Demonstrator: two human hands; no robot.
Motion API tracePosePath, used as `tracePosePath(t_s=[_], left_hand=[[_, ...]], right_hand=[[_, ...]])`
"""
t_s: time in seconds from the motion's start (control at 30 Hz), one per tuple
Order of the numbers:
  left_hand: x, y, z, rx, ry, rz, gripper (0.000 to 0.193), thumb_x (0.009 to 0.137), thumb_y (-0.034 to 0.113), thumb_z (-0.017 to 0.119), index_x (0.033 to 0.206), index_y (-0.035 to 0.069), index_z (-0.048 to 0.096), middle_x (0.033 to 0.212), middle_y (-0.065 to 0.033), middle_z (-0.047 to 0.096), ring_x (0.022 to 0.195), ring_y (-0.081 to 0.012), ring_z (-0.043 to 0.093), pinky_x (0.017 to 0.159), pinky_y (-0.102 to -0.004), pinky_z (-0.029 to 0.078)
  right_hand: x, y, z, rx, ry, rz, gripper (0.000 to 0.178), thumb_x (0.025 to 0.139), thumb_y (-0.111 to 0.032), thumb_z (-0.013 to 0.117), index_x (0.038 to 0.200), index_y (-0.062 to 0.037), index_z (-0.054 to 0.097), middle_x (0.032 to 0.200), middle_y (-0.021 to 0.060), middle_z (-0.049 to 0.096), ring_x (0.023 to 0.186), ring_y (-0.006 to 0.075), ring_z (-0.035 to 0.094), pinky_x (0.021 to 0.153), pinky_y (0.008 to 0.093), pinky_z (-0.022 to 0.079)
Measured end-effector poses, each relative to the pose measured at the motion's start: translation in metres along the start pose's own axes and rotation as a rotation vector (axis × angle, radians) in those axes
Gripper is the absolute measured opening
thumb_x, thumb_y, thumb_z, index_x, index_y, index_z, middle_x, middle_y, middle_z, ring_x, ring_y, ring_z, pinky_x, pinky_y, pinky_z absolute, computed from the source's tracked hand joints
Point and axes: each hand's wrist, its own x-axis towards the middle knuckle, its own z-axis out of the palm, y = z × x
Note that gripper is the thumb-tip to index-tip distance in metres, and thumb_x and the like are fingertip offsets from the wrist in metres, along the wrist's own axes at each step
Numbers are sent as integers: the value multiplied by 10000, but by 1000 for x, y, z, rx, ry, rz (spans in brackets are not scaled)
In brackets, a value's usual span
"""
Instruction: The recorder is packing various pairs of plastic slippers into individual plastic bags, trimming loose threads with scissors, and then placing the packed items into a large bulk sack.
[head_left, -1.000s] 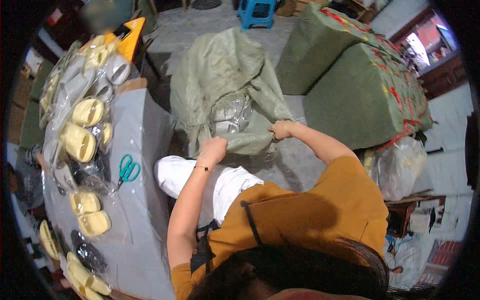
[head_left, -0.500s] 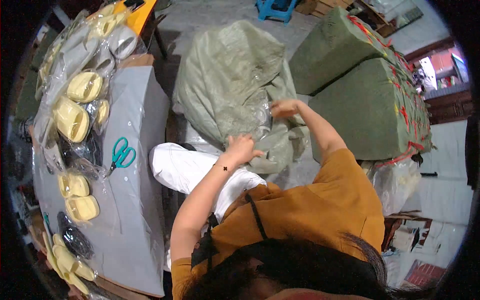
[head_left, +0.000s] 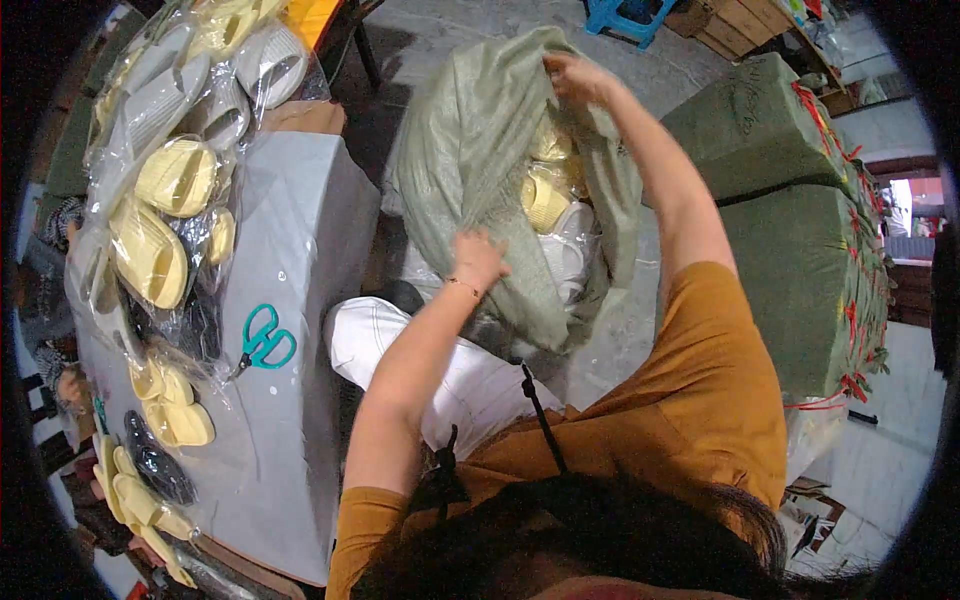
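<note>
Grey table [head_left: 290, 420] beside concrete floor; left hand [head_left: 478, 258] and right hand [head_left: 575, 78] grip green sack [head_left: 470, 150].

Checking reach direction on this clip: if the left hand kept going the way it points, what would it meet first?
The left hand already grips the large green woven sack; further in, it would probably meet the bagged pale yellow slippers, though depth is unclear.

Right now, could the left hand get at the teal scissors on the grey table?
Probably yes. The left hand grips the green woven sack, so it would have to let go first. The scissors lie bare on the grey table just to its left, beside the bagged slippers, nothing lying between.
</note>
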Motion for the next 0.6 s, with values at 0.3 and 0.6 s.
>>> tracePosePath(t_s=[0.3, 0.6], left_hand=[[22, -150, -50, -92, -49, -705, 576, 980, 199, 490, 1525, 96, 336, 1280, -160, 613, 1005, -298, 697, 686, -418, 588], [-59, -87, -21, -220, 212, -390, 687, 812, 248, 757, 1421, 140, 459, 1487, -172, 426, 1227, -437, 525, 956, -611, 439]], right_hand=[[86, -99, 71, -1120, 107, -488, 627, 767, -32, 606, 1373, -186, 566, 1354, 96, 601, 1276, 299, 550, 1072, 426, 443], [-74, 7, 230, -1459, -95, -244, 657, 785, -251, 753, 1395, -194, 514, 1391, 130, 534, 1320, 372, 457, 1001, 557, 467]])
